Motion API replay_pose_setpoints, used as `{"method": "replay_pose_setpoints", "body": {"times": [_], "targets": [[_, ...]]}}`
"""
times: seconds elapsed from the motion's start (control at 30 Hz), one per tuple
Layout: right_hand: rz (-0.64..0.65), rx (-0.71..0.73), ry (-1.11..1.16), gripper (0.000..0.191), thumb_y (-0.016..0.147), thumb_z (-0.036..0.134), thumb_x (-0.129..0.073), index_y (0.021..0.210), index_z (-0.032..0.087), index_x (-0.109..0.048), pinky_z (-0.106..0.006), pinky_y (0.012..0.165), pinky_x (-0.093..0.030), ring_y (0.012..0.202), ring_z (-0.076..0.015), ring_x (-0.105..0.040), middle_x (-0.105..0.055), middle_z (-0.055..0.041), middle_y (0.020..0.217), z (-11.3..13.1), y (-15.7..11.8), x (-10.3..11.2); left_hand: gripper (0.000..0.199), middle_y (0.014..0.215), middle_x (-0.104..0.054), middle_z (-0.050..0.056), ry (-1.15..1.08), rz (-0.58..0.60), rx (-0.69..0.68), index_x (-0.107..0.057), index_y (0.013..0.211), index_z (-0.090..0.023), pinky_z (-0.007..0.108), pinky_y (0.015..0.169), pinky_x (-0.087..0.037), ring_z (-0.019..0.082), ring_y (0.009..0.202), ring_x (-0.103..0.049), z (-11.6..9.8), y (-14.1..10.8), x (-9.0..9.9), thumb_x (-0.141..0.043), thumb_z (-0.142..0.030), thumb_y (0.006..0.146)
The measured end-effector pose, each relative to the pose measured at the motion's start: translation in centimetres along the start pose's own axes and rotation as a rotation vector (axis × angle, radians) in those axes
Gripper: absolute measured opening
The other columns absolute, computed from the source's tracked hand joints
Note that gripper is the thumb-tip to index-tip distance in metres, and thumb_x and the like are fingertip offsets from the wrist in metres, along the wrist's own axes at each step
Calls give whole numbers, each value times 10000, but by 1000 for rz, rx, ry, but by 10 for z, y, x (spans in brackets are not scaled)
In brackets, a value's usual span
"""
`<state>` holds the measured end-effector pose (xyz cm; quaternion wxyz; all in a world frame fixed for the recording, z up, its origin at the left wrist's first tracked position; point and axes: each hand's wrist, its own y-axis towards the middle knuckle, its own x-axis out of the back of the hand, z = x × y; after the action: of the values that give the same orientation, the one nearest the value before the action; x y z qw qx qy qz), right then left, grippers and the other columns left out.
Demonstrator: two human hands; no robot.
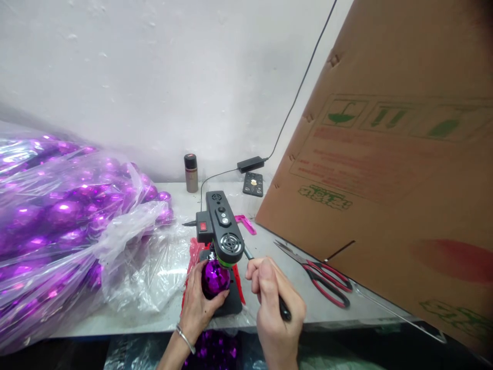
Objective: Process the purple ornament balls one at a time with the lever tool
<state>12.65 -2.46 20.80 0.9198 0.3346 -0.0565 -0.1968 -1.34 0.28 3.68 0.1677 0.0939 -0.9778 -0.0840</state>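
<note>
My left hand (198, 303), with a silver bracelet at the wrist, is wrapped round a shiny purple ball (216, 277). The ball sits under the head of a small black bench machine (225, 226), above its dark base. My right hand (275, 303) is closed round the machine's lever (285, 311), whose black end sticks out below the fingers. Where the ball meets the machine is partly hidden by the head. Red material (238, 285) shows beside and under the base.
A clear plastic bag (131, 231) of purple balls fills the left. Red-handled scissors (323, 277) lie at right before a large cardboard box (377, 169). Behind are a bottle (191, 174), a power adapter (251, 164), a black card-like item (253, 185) and a pink piece (246, 224).
</note>
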Motion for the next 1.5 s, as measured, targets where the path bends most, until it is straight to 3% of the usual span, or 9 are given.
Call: {"method": "replay_pose_setpoints", "body": {"times": [0.37,0.67,0.77,1.0,1.17,1.3,1.5], "targets": [[-4,-14,-15,523,1181,368,-489,673,243,-481,-258,477,-357,581,-138,-555,-544,3,639,2,3,-1,762,1427,-733,194,63,-8,-86,-633,1449,-212,701,1200,-552,457,1372,-700,13,-2,-6,-894,-439,770],[-1,-17,-14,526,1178,363,-505,668,236,-486,-246,537,-442,561,-125,-549,-535,21,640,2,4,0,750,1489,-707,205,116,15,-189,-646,1470,-226,731,1219,-532,492,1434,-654,25,-11,-11,-913,-402,792],[-3,-12,-28,532,1175,371,-509,662,235,-485,-247,516,-407,571,-128,-551,-540,18,638,3,6,0,770,1491,-698,216,120,2,-183,-648,1466,-217,752,1227,-513,502,1443,-642,26,-11,-14,-925,-380,766],[0,-2,-49,527,1183,350,-500,669,231,-483,-225,502,-383,585,-114,-562,-556,19,653,2,5,0,777,1511,-696,200,14,45,-101,-607,1488,-223,686,1221,-540,449,1427,-674,15,-7,-12,-887,-391,783],[0,-2,-36,518,1187,335,-501,680,232,-477,-202,551,-445,599,-107,-569,-552,26,663,0,5,0,842,1523,-708,188,-90,53,60,-594,1502,-228,652,1264,-500,444,1457,-661,11,-5,-3,-898,-498,765],[-3,10,-29,504,1186,313,-496,689,234,-469,-195,577,-462,611,-106,-569,-533,30,667,0,5,-1,902,1518,-713,198,-253,-20,234,-587,1483,-198,635,1297,-457,450,1471,-650,7,-2,9,-875,-653,760],[-3,27,-32,485,1179,274,-485,697,235,-470,-201,561,-450,591,-108,-543,-521,32,662,1,4,-2,924,1553,-707,202,-394,3,292,-587,1497,-182,564,1324,-451,426,1510,-633,1,2,26,-832,-750,812]]}}
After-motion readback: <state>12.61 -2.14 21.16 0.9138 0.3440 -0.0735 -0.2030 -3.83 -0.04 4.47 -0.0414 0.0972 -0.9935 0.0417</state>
